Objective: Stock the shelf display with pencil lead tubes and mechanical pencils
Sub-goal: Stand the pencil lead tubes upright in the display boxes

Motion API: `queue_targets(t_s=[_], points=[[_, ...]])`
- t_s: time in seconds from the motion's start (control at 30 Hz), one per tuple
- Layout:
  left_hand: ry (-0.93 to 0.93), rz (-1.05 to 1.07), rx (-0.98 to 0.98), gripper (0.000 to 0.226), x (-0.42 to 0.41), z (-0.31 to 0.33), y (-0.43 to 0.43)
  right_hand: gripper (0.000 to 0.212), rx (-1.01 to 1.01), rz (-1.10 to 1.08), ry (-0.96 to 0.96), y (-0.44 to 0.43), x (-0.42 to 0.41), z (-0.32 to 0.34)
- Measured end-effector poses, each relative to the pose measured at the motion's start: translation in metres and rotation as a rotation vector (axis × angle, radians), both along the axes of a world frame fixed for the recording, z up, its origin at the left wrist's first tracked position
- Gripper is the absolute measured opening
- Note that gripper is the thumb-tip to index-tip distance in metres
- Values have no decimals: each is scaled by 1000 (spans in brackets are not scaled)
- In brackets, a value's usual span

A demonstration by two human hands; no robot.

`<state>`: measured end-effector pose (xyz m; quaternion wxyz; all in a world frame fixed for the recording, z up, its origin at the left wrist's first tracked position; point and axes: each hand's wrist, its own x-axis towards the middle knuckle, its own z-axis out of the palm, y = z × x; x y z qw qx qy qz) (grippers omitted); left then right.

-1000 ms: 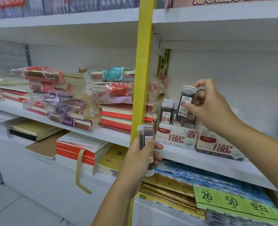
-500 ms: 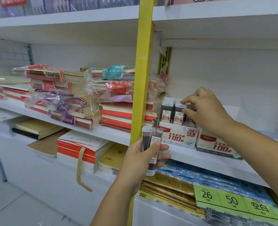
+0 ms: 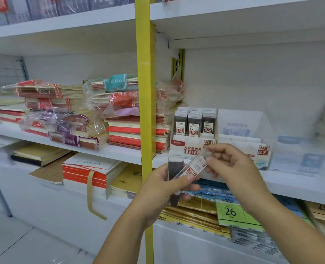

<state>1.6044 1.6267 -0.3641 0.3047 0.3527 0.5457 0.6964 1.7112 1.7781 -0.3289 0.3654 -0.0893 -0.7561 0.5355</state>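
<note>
My left hand (image 3: 163,189) grips a small stack of clear pencil lead tubes (image 3: 175,166) with dark leads inside, held in front of the shelf edge. My right hand (image 3: 228,164) pinches the top tube (image 3: 196,166) of that stack, which lies tilted with its red-and-white label showing. Behind them on the shelf stands a white 0.5 HB display box (image 3: 178,143) with three rows of upright lead tubes (image 3: 194,121). Next to it on the right stands a 0.7 HB display box (image 3: 241,130) that looks to hold no tubes.
A yellow upright post (image 3: 145,92) divides the shelving just left of the boxes. Stacks of wrapped exercise books (image 3: 72,115) fill the left shelf. Paper packs with a green "26" label (image 3: 231,212) lie on the lower shelf. A blue-and-white card (image 3: 300,159) lies right of the boxes.
My right hand set a tube into the 0.5 box, then came down and forward to my left hand and took hold of the top tube there.
</note>
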Motion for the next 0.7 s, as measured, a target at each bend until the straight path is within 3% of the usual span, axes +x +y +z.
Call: queue_targets(t_s=[0.07, 0.23, 0.43, 0.5, 0.6, 0.7], points=[[-4, 53, -54, 29, -2, -2, -4, 22, -38, -16, -20, 9, 4, -4], [8, 256, -43, 6, -8, -4, -8, 34, 179, 95, -153, 16, 16, -9], [161, 297, -70, 9, -13, -1, -13, 22, 386, 79, -253, 5, 14, -11], [194, 276, -77, 3, -13, 0, -13, 41, 412, 121, -262, 0, 11, -11], [174, 272, -58, 27, -11, 4, -11, 74, 434, 203, -271, -6, 5, -2], [78, 282, -13, 15, -14, 7, -7, 84, 454, 133, -176, -3, -4, 27]])
